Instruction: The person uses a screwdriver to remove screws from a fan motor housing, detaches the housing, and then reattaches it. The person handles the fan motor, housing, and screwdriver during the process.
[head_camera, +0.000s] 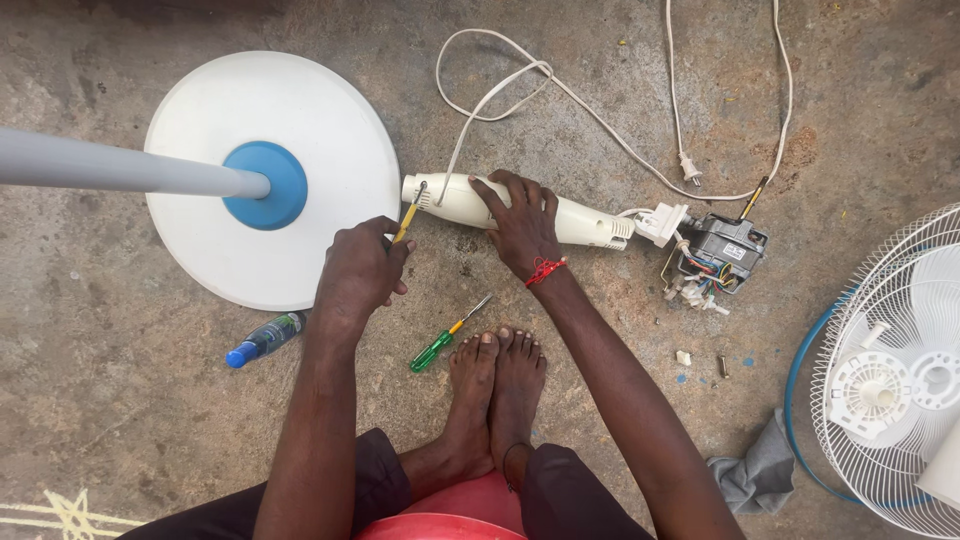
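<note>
Stained concrete floor (150, 420) under left grip (358, 270) clamped on yellow screwdriver (407, 215), right grip (520, 225) flat atop cream housing (580, 222).

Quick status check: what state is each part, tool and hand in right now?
Left hand: gripping yellow-handled screwdriver, tip at housing end.
Right hand: pressing white housing flat on the floor.
Motor: exposed, wires showing.
Plug: unplugged, loose.
Green screwdriver: lying unused.
Fan grille: detached, lying flat.
Bottle: capped, on its side.
</note>
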